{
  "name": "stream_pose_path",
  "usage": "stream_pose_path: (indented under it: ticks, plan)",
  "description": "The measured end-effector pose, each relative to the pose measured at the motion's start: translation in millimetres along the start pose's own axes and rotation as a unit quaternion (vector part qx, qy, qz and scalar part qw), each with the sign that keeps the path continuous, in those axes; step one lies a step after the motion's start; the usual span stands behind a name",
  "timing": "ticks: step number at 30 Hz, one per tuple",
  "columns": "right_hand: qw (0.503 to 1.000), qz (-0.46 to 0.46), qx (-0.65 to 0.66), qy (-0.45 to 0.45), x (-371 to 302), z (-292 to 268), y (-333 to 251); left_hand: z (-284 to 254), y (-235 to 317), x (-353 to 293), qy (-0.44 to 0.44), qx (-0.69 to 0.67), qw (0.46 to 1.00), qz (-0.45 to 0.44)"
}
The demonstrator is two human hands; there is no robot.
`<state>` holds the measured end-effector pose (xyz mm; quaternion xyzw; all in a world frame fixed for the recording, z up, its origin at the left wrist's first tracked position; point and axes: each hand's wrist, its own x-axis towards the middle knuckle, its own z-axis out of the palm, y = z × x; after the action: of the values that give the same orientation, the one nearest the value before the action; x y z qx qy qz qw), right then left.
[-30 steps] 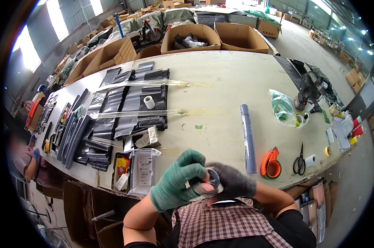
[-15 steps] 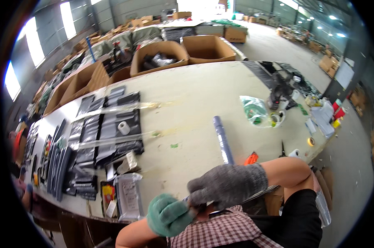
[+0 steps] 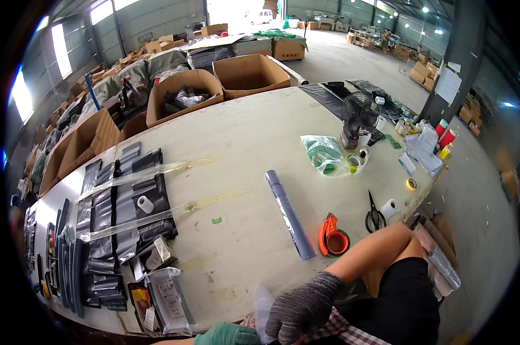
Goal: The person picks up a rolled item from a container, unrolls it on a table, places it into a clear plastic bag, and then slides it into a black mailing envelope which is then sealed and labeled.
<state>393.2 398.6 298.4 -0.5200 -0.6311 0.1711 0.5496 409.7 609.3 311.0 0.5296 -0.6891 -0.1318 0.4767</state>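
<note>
Close to my body at the lower edge, my right hand (image 3: 303,306) wears a grey knitted glove, its fingers curled against a piece of translucent plastic (image 3: 262,307). My left hand (image 3: 228,334), in a green glove, sits just left of that plastic. The lower edge of the picture cuts it off and its fingers are hidden. A roll of bluish clear film (image 3: 290,215) lies lengthwise on the table (image 3: 237,149), ahead of my hands. Right of the roll stands an orange tape dispenser (image 3: 333,237).
Black scissors (image 3: 374,215) and a white roll (image 3: 390,207) lie near the right edge. A black fan (image 3: 360,115) and a bag with green contents (image 3: 323,154) are farther back. Dark plastic bags (image 3: 128,201) and a grey tray (image 3: 169,299) occupy the left. Cardboard boxes (image 3: 251,75) line the far edge.
Both hands have dropped toward the lower edge, and the translucent plastic now shows between them. The view has shifted, uncovering the whole film roll, the tape dispenser and the scissors.
</note>
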Motion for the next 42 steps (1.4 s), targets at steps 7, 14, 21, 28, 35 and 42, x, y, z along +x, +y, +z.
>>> stream_pose_path:
  ticks: [7,14,21,28,35,42]
  plan:
    - [0.923,0.121,0.215,0.297,-59.3,10.4,89.7,64.1,-78.5,-38.9,0.318,0.033,0.946,-0.059]
    - [0.901,0.138,-0.118,0.395,-66.6,-11.0,66.6,116.9,-213.3,-103.2,0.24,0.195,0.941,-0.139]
    - [0.509,0.222,-0.049,0.83,-213.0,-154.6,143.3,90.5,-156.8,-97.9,0.18,0.261,0.917,-0.242]
    - [0.567,0.297,0.078,0.764,-183.3,-162.4,213.8,266.8,-32.5,-387.8,-0.011,0.174,0.533,-0.828]
    - [0.493,0.455,-0.612,0.418,-210.0,-74.1,280.1,343.4,-24.0,-467.1,0.074,0.016,0.34,-0.938]
    - [0.53,0.573,-0.293,0.552,-286.5,-62.5,222.7,200.7,-110.4,-358.4,-0.207,-0.159,0.428,-0.865]
